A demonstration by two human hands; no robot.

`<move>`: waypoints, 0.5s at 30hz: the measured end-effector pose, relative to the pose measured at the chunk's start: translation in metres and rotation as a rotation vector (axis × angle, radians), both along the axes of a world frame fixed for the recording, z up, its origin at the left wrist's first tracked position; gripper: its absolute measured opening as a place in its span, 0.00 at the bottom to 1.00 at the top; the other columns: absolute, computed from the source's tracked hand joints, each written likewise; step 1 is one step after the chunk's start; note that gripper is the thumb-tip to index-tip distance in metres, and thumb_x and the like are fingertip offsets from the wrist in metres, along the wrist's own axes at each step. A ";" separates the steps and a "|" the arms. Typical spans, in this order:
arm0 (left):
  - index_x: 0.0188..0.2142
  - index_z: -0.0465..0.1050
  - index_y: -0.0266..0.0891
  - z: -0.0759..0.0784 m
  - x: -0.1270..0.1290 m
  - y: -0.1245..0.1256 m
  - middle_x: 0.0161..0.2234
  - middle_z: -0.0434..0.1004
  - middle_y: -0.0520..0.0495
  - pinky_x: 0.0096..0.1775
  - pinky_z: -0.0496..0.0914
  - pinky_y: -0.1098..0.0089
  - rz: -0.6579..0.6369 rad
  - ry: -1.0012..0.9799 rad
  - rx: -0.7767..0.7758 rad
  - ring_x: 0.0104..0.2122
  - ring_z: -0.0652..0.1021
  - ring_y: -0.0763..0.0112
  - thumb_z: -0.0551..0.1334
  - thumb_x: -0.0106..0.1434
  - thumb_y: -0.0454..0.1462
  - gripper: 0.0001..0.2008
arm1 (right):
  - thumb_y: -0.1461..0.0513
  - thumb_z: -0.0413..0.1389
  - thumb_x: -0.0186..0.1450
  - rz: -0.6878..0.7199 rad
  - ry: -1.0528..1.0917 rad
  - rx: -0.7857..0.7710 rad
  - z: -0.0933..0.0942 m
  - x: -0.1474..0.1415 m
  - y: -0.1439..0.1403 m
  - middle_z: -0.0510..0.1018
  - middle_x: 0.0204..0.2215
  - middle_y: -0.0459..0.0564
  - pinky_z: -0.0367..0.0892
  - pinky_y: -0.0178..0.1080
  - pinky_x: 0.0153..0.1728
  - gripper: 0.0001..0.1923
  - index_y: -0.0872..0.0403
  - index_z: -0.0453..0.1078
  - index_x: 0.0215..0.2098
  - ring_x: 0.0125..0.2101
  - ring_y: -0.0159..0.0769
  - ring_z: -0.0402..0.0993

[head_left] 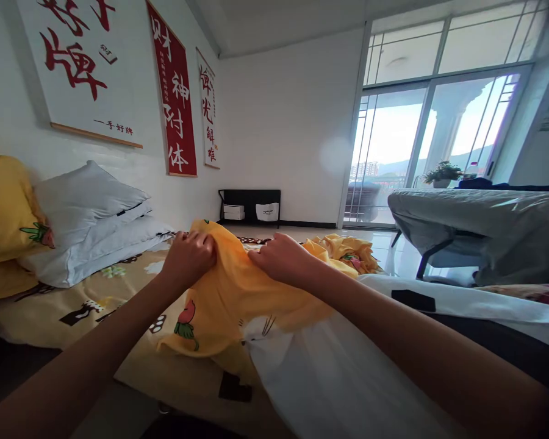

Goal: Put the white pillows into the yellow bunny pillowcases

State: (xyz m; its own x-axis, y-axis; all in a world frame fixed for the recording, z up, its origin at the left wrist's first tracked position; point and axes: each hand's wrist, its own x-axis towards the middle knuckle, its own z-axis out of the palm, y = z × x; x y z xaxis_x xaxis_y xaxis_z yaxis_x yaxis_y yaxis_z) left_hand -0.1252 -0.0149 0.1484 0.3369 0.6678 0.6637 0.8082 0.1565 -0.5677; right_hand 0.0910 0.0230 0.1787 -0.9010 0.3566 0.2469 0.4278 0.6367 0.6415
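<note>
Pillows (pixel 89 228) left; open floor (pixel 320 233) ahead

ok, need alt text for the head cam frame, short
Both hands, left hand and right hand, grip the bunched edge of a yellow printed cover with white fabric showing at its lower end, over a bed. White pillows lie at left under red wall scrolls; glass doors at right.

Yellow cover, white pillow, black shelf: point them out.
yellow cover (pixel 229 292), head view, middle of the fabric below both hands
white pillow (pixel 85 198), head view, top face
black shelf (pixel 250 195), head view, top bar
</note>
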 end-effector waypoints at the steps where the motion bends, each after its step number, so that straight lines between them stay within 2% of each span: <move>1: 0.31 0.71 0.32 -0.002 0.002 0.000 0.29 0.73 0.40 0.32 0.59 0.60 -0.031 0.011 -0.012 0.31 0.74 0.56 0.52 0.62 0.29 0.09 | 0.67 0.46 0.69 -0.004 0.001 0.001 0.001 0.001 0.000 0.79 0.29 0.50 0.49 0.38 0.26 0.10 0.55 0.69 0.37 0.29 0.36 0.74; 4: 0.30 0.71 0.33 -0.009 0.014 -0.003 0.29 0.73 0.41 0.35 0.61 0.60 -0.165 0.035 -0.091 0.33 0.73 0.57 0.54 0.60 0.28 0.07 | 0.67 0.45 0.69 -0.011 -0.002 0.010 0.007 0.004 -0.001 0.79 0.29 0.50 0.48 0.38 0.25 0.10 0.55 0.69 0.37 0.28 0.36 0.74; 9: 0.34 0.71 0.35 -0.018 0.018 -0.014 0.35 0.74 0.42 0.38 0.63 0.61 -0.326 -0.079 -0.301 0.38 0.73 0.60 0.56 0.60 0.31 0.05 | 0.67 0.45 0.69 -0.038 -0.027 0.034 0.019 0.008 0.002 0.79 0.27 0.52 0.47 0.38 0.26 0.10 0.56 0.69 0.38 0.28 0.36 0.73; 12: 0.35 0.71 0.38 -0.023 0.013 -0.018 0.37 0.74 0.43 0.38 0.63 0.60 -0.350 -0.080 -0.349 0.39 0.73 0.59 0.54 0.62 0.32 0.07 | 0.69 0.47 0.68 -0.039 -0.045 0.048 0.022 0.013 0.008 0.79 0.29 0.51 0.49 0.37 0.28 0.10 0.56 0.69 0.38 0.30 0.36 0.73; 15: 0.34 0.71 0.37 -0.027 0.013 -0.021 0.35 0.74 0.44 0.37 0.64 0.59 -0.314 -0.031 -0.329 0.36 0.74 0.59 0.54 0.62 0.32 0.06 | 0.70 0.47 0.68 0.017 -0.056 0.061 0.023 0.016 0.008 0.78 0.35 0.51 0.51 0.38 0.31 0.10 0.56 0.69 0.39 0.36 0.38 0.72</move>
